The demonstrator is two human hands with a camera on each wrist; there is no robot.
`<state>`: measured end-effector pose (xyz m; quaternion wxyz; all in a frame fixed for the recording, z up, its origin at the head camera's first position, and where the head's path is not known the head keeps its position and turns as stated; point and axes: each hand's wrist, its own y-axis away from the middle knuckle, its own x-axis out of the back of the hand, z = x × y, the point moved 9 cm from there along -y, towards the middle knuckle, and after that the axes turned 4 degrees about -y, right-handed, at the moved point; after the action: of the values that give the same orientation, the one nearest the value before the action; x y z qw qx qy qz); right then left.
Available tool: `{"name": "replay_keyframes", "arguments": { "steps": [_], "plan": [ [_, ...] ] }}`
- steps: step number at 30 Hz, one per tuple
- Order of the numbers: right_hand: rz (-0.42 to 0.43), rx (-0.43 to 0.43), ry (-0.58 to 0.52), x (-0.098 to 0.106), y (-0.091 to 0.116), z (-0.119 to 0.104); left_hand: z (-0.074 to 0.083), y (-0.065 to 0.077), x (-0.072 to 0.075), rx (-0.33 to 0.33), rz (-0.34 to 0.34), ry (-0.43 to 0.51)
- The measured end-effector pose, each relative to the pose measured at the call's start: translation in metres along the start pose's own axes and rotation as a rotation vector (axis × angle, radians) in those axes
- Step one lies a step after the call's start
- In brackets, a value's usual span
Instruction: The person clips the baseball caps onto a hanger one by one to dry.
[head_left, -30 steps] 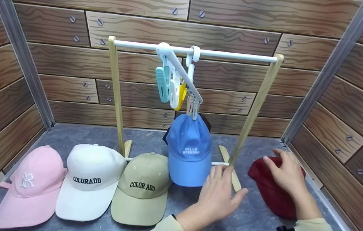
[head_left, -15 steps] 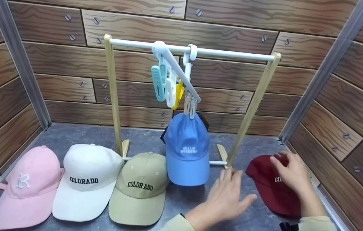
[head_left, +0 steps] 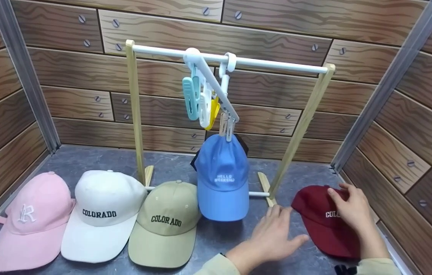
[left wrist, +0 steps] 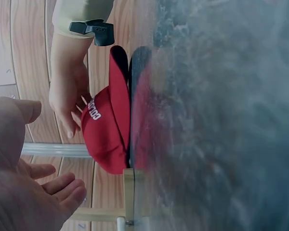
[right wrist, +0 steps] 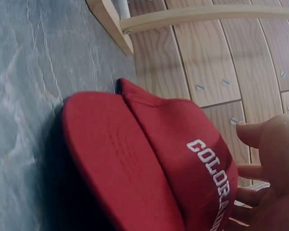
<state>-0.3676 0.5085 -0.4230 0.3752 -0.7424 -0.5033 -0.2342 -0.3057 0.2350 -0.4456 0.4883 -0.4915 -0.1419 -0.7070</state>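
Note:
A dark red cap (head_left: pixel 324 223) lies on the table at the right, white lettering across its front. My right hand (head_left: pixel 355 214) is over the cap's right side, covering part of the lettering; in the right wrist view its fingers (right wrist: pixel 248 196) reach behind the crown, thumb apart from it. Whether those fingertips touch the cloth, I cannot tell. Between the rack and the red cap, my left hand (head_left: pixel 271 236) hovers palm down, fingers extended, holding nothing. A blue cap (head_left: pixel 223 179) hangs by clothespins (head_left: pixel 226 126) from a white clip hanger (head_left: pixel 214 82) on the rack.
The rack has wooden posts (head_left: pixel 301 130) and a white top bar (head_left: pixel 277 65). Its right foot (head_left: pixel 267 187) lies just beyond my left hand. Pink (head_left: pixel 34 221), white (head_left: pixel 101 217) and beige (head_left: pixel 166 225) caps stand in a row at left. Plank-patterned walls (head_left: pixel 403 149) enclose the table.
My left hand has moved right and slightly nearer, away from the rack foot toward the red cap. My right hand has shifted right, uncovering part of the lettering. The hanging cap stays put.

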Motion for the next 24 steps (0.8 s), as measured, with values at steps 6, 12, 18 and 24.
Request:
{"name": "replay_keyframes", "arguments": {
  "steps": [6,12,18,24],
  "plan": [
    [-0.02,-0.055,0.003,0.001,-0.002,0.013,0.007,-0.005,-0.012,0.012,-0.027,0.008],
    [-0.062,-0.082,0.01,-0.002,-0.004,0.019,0.008,-0.009,-0.023,0.018,-0.083,0.006],
    [-0.101,-0.146,-0.014,-0.004,-0.003,0.028,0.006,-0.012,-0.03,0.028,-0.115,0.01],
    [-0.123,-0.202,-0.04,-0.005,-0.003,0.038,0.004,-0.015,-0.036,0.038,-0.141,0.027]
  ]
}}
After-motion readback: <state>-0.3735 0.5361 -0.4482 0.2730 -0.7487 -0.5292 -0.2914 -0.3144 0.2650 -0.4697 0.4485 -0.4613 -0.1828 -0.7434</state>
